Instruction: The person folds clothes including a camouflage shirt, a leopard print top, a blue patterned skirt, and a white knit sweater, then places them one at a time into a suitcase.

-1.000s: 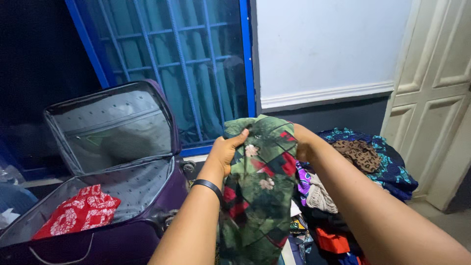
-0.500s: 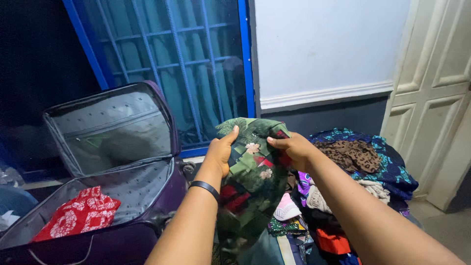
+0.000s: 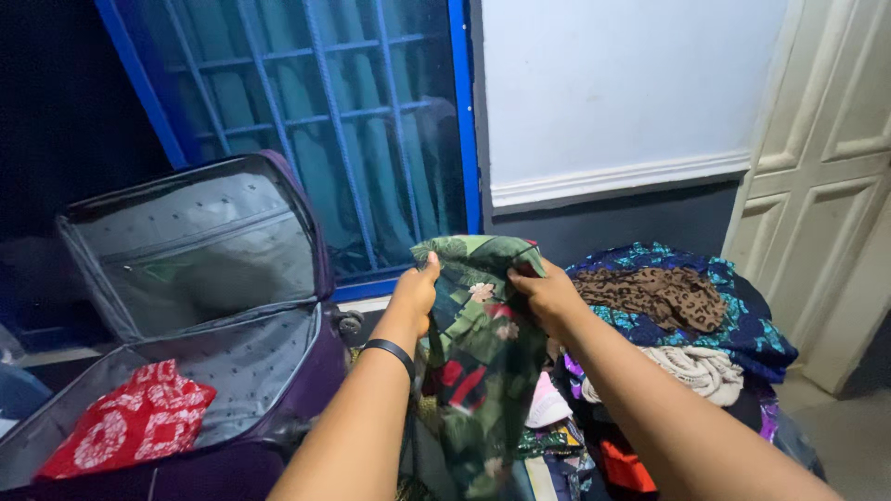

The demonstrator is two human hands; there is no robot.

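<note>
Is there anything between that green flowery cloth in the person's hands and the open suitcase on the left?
Nothing visible. Both hands, left and right, pinch the top of the green cloth, which hangs just right of the suitcase. The lid is up, and inside lies only a red cloth at the left end.

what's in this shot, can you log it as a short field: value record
left hand: left hand grips the top edge of a green floral garment
right hand: right hand grips the same edge, close beside the left
garment: hangs down between the arms
suitcase: purple suitcase at left, lid open
in suitcase: red and white patterned cloth
clothes pile: at right, leopard-print piece on top of blue patterned fabric
backdrop: blue barred window, cream door
</note>
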